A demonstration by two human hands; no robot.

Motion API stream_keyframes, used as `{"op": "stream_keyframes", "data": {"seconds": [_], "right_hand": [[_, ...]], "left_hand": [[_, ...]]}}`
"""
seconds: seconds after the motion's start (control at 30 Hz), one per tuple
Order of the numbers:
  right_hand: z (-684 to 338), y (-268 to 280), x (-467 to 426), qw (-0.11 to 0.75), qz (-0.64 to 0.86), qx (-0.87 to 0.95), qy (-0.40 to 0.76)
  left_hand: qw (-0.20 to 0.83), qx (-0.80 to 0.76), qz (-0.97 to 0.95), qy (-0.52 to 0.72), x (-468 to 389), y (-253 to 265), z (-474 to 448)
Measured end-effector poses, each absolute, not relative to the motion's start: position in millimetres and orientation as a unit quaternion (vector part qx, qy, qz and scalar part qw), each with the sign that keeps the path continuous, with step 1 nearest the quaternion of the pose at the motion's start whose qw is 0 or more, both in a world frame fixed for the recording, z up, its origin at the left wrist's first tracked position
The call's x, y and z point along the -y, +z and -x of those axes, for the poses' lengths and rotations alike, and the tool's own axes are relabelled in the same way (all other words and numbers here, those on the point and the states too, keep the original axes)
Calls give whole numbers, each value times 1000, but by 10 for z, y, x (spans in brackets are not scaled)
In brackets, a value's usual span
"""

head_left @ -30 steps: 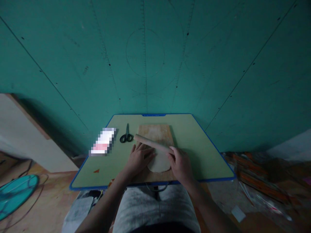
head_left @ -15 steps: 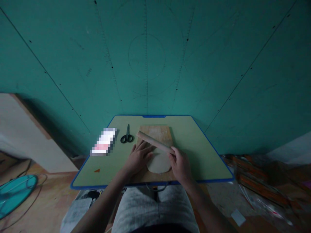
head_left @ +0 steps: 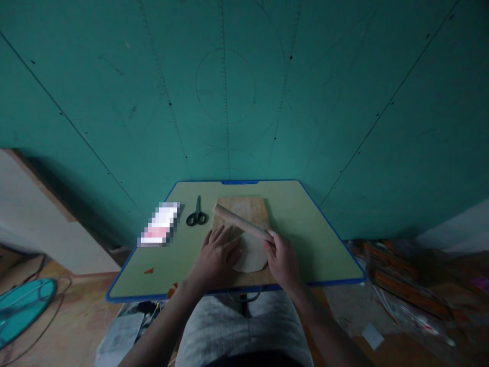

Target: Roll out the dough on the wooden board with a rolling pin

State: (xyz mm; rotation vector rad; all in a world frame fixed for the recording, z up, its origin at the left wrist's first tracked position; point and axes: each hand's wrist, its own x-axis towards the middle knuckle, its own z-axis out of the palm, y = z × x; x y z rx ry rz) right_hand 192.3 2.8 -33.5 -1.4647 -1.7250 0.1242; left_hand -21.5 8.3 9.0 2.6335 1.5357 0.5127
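A flat round of dough (head_left: 250,255) lies on a wooden board (head_left: 244,205) at the middle of the table. My right hand (head_left: 281,256) is closed around the near right end of a wooden rolling pin (head_left: 242,222). The pin slants to the upper left across the board, over the far edge of the dough. My left hand (head_left: 217,255) lies with fingers stretched out at the left side of the dough, its fingertips over the board. It covers the dough's left edge, and whether it presses on the dough I cannot tell.
Black-handled scissors (head_left: 197,216) lie left of the board. A blurred-out rectangle (head_left: 159,225) sits at the left of the blue-rimmed table (head_left: 313,244). A small orange scrap (head_left: 149,270) is near the front left. Behind the table rises a green wall (head_left: 244,127).
My left hand has shifted slightly left and toward me relative to the board. The right hand still holds the rolling pin. The whole view has turned a little to the right.
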Motion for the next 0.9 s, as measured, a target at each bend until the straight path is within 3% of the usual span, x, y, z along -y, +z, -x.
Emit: {"op": "stream_keyframes", "data": {"seconds": [0.2, 0.47, 0.57, 0.7, 0.9], "right_hand": [[-1950, -353, -48, 421, 584, 692, 51], [-2198, -194, -17, 355, 502, 789, 14], [-2235, -66, -28, 322, 481, 816, -7], [-2210, 63, -45, 291, 441, 849, -14], [-2090, 112, -29, 257, 407, 876, 35]], "left_hand": [[53, -495, -837, 228, -198, 146, 287], [261, -603, -615, 437, -80, 242, 735], [262, -566, -596, 505, 27, 236, 767], [180, -537, -690, 451, 145, 258, 697], [178, -521, -756, 354, 206, 248, 481]]}}
